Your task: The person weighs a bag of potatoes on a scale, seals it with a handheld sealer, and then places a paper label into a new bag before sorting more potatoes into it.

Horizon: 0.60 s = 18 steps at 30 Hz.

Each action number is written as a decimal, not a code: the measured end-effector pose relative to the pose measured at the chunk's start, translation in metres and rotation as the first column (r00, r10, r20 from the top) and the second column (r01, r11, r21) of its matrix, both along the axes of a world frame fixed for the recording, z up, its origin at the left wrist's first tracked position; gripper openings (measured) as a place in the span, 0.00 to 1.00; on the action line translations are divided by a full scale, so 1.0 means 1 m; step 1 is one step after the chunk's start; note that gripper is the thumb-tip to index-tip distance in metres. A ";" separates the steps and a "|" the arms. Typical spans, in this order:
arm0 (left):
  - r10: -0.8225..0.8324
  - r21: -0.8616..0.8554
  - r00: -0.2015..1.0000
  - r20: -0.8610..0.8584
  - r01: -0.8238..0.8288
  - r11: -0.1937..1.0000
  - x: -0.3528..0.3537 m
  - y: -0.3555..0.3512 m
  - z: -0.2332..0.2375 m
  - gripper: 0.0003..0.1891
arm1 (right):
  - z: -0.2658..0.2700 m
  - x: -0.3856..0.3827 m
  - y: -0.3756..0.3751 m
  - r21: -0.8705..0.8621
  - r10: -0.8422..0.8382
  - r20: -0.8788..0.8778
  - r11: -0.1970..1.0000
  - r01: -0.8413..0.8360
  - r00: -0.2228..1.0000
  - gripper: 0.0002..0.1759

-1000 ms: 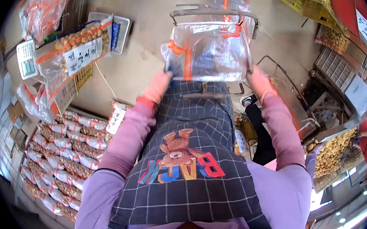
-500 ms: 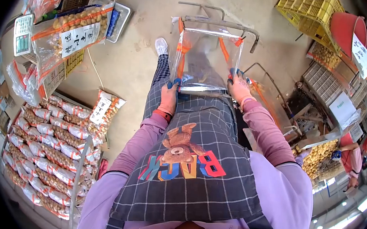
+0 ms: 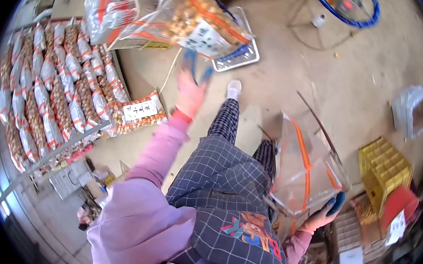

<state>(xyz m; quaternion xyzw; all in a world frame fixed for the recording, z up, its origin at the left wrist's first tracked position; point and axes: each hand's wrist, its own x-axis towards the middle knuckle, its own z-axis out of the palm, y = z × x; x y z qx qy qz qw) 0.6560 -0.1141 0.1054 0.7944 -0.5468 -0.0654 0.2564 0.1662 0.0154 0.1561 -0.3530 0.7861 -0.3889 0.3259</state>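
My left hand (image 3: 192,85), in a glove with blue fingertips, is raised with fingers apart and blurred. Its fingertips are just below a clear, orange-striped bag of small potatoes (image 3: 193,22) with a white label. That bag lies over a scale with a metal pan (image 3: 251,55). My right hand (image 3: 318,218) is low on the right, blue fingers extended at the edge of a clear plastic bag (image 3: 291,174) with orange stripes. This bag is spread on a metal frame (image 3: 322,129) beside my leg, with no potatoes visible in it.
Filled potato bags (image 3: 57,88) lie in rows at the left, one labelled bag (image 3: 138,110) at their near end. At the right are a yellow crate (image 3: 384,165), a red tub (image 3: 400,206) and a translucent bag-lined bin (image 3: 412,112). A blue-rimmed round stand (image 3: 352,22) is at the top.
My view has turned left. My left hand has let go of the empty bag and reached out toward the filled potato bag. My right hand stays by the empty bag on the frame.
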 end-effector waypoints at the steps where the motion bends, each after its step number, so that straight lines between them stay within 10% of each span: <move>1: 0.006 -0.084 0.969 0.247 0.016 0.996 0.042 -0.036 0.025 0.38 | 0.002 0.025 -0.019 0.053 0.122 -0.074 0.992 -0.118 0.990 0.25; 4: 0.132 -0.255 0.789 0.601 0.033 0.966 0.143 -0.114 0.041 0.31 | 0.002 0.140 -0.085 0.023 0.157 0.126 0.987 -0.161 0.980 0.23; 6: -0.063 0.563 0.996 -0.057 0.084 0.822 0.208 -0.121 0.007 0.23 | 0.009 0.242 -0.139 0.041 0.199 0.301 0.974 -0.222 0.932 0.22; 8: -0.479 0.495 0.795 -0.372 0.606 0.623 0.197 -0.113 0.019 0.19 | 0.029 0.345 -0.189 -0.149 0.432 0.414 0.900 -0.409 0.801 0.24; 9: -0.472 0.488 0.796 -0.378 0.605 0.629 0.207 -0.119 0.018 0.19 | 0.043 0.394 -0.211 -0.284 0.574 0.409 0.819 -0.499 0.709 0.23; 11: 0.157 0.545 0.611 -0.776 0.524 0.655 0.225 -0.123 0.011 0.17 | 0.058 0.473 -0.247 -0.474 0.844 0.102 0.506 -0.720 0.526 0.20; 12: -0.386 0.210 0.729 -0.566 0.580 0.787 0.259 -0.117 -0.031 0.18 | 0.063 0.515 -0.265 -0.526 0.905 -0.026 0.349 -0.775 0.426 0.18; 13: 0.175 0.199 0.445 -0.878 0.007 0.980 0.271 -0.126 -0.055 0.17 | 0.052 0.558 -0.270 -0.460 0.891 0.049 0.421 -0.782 0.451 0.17; 14: 0.398 0.455 -0.222 -0.890 -0.483 0.748 0.275 -0.135 -0.068 0.17 | 0.031 0.593 -0.277 -0.385 0.868 0.120 0.488 -0.783 0.482 0.16; 16: 0.284 0.466 -0.540 -0.793 -0.235 0.853 0.280 -0.129 -0.094 0.19 | -0.026 0.636 -0.317 -0.071 0.765 0.460 0.539 -0.840 0.451 0.21; 18: 0.501 0.645 -0.485 -0.717 -0.190 0.740 0.263 -0.140 -0.106 0.22 | -0.111 0.657 -0.344 0.100 0.741 0.218 0.631 -0.770 0.635 0.24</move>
